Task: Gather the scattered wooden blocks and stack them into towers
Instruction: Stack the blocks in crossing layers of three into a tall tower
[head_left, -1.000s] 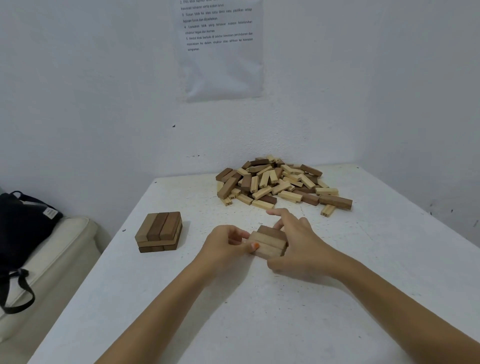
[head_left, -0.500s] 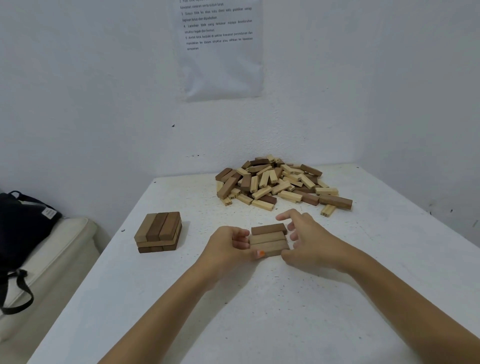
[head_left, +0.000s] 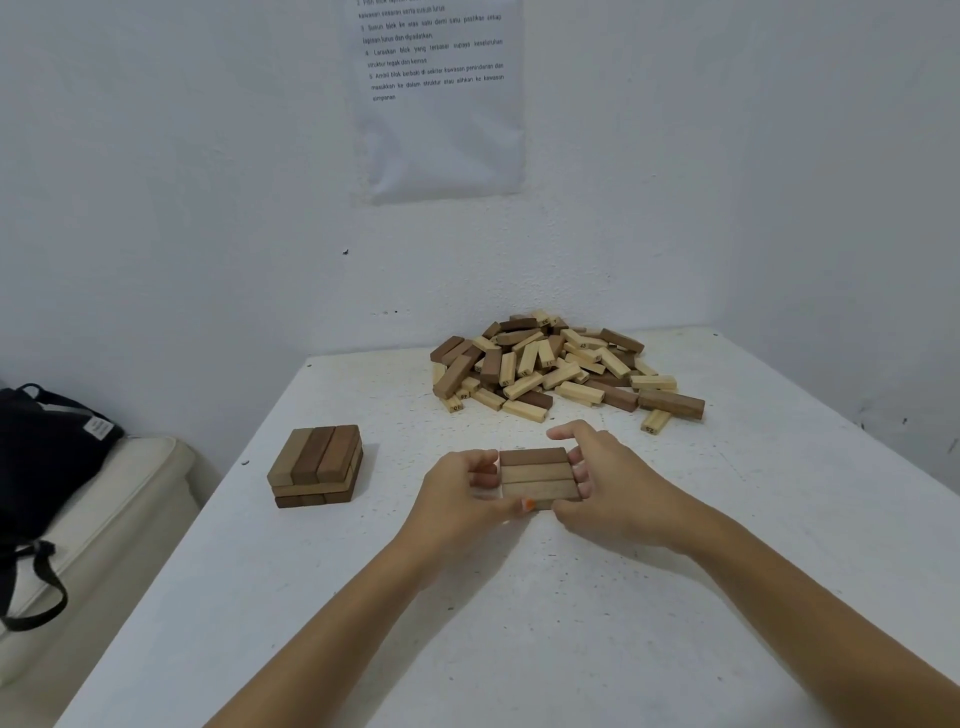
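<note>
The flat row of three brown wooden blocks (head_left: 537, 474) lies long axis crosswise between my hands. My left hand (head_left: 457, 491) and right hand (head_left: 613, 483) clasp its opposite ends, fingers curled.

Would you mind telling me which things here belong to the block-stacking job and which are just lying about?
Job: heap of loose light and dark wooden blocks; low square stack of brown wooden blocks; small layered stack of brown wooden blocks held between left hand and right hand; white table.
Lying about: black fabric bag; cream cushion; printed paper sheet on the wall.
</note>
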